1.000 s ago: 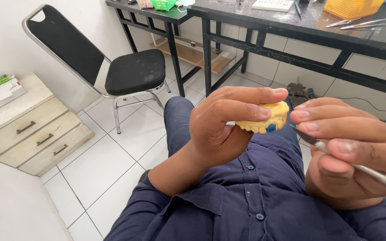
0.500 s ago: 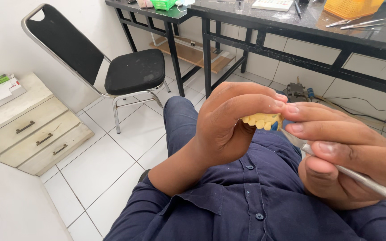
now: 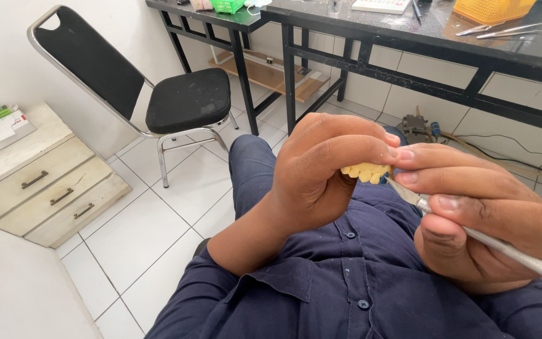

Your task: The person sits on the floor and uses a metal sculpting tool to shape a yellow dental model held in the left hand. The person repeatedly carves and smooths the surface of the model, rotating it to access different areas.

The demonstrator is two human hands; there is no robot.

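My left hand (image 3: 327,169) is curled around a small yellow dental model (image 3: 366,171), of which only a row of teeth shows between my fingers. My right hand (image 3: 478,220) grips a thin silver metal carving tool (image 3: 515,251), whose pointed blade touches the model's lower edge. My right index finger and thumb rest against the left fingertips. Both hands are held over my lap, above my dark blue buttoned shirt (image 3: 346,282).
A black chair with a metal frame (image 3: 177,100) stands on the white tiled floor to the left. A cream drawer cabinet (image 3: 39,188) is at far left. A black table (image 3: 409,31) with metal instruments and a yellow basket runs along the top. Cables lie under it.
The left hand has turned the yellow model so less of it shows. The right hand has shifted down and the tool's tip now meets the model.
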